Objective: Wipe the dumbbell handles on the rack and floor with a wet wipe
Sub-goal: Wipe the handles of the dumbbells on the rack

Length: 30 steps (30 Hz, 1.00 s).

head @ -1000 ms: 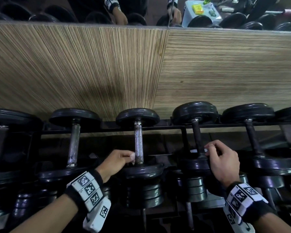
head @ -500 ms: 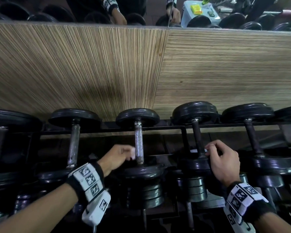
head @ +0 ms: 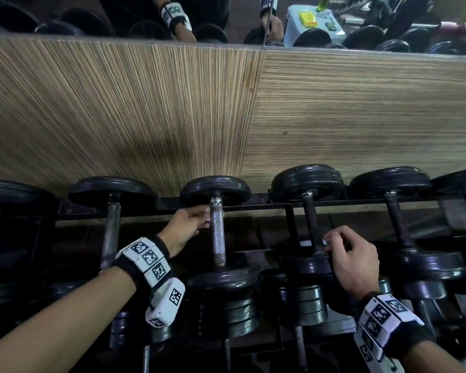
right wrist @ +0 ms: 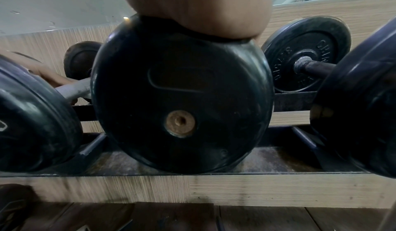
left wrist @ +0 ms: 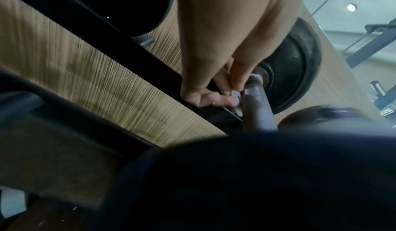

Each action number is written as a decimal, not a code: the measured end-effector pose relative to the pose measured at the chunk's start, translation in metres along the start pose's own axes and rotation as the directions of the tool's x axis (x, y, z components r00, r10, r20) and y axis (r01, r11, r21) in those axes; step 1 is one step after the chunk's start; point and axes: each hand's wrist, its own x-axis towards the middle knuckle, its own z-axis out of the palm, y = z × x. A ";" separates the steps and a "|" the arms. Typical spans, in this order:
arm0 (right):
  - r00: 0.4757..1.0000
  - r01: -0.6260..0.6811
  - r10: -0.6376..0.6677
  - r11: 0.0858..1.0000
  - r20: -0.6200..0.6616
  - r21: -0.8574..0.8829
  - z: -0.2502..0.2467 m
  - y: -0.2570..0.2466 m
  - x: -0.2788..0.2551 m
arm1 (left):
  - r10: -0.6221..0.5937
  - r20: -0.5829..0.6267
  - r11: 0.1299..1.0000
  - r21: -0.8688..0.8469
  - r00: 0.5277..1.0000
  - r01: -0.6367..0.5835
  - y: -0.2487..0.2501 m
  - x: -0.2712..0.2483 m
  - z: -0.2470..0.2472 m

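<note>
Up the dumbbell handle (head: 216, 232) the left hand (head: 184, 229) has slid, from the near plate to just under the far plate.

Nearest, the right hand (head: 354, 261) rests on the near plate (head: 308, 265) of the neighbouring dumbbell, fingers curled over its rim by the handle, a grip on that plate. Beyond, the left hand's fingertips pinch a wet wipe (left wrist: 235, 95) against the knurled handle's left side. Both dumbbells lie across the black rack (head: 267, 205), with a wood-grain wall panel (head: 145, 117) behind.
</note>
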 end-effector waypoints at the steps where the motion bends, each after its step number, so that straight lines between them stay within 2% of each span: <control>1: 1.000 0.001 -0.001 1.000 0.000 -0.001 0.000 0.000 0.000 | 0.033 -0.008 0.999 0.013 0.999 -0.033 -0.003 -0.004 0.000; 5: 1.000 -0.014 0.014 1.000 -0.011 -0.006 0.001 0.000 0.000 | 0.130 -0.072 0.991 0.044 0.989 -0.127 -0.020 -0.012 -0.004; 8: 1.000 -0.024 0.023 1.000 -0.012 -0.019 0.001 0.000 0.000 | 0.149 -0.036 0.987 0.074 0.988 -0.146 -0.021 -0.008 -0.002; 12: 1.000 -0.017 0.017 1.000 -0.018 -0.014 0.001 0.001 0.001 | 0.142 0.021 0.986 0.089 0.990 -0.143 -0.017 -0.003 0.002; 17: 1.000 -0.009 0.008 1.000 -0.025 -0.009 0.001 0.001 0.000 | 0.105 -0.065 0.990 0.099 0.992 -0.098 -0.039 -0.018 -0.003; 21: 1.000 -0.012 0.011 1.000 -0.018 -0.016 0.001 0.000 0.000 | 0.133 0.006 0.989 0.068 0.991 -0.133 -0.029 -0.019 0.010; 26: 1.000 -0.008 0.008 1.000 -0.023 -0.006 0.001 0.001 0.000 | 0.149 -0.024 0.979 0.144 0.989 -0.144 -0.039 -0.036 0.004; 30: 0.999 -0.013 0.013 1.000 -0.030 0.002 0.002 0.001 0.000 | 0.150 0.030 0.978 0.144 0.988 -0.153 -0.042 -0.041 0.008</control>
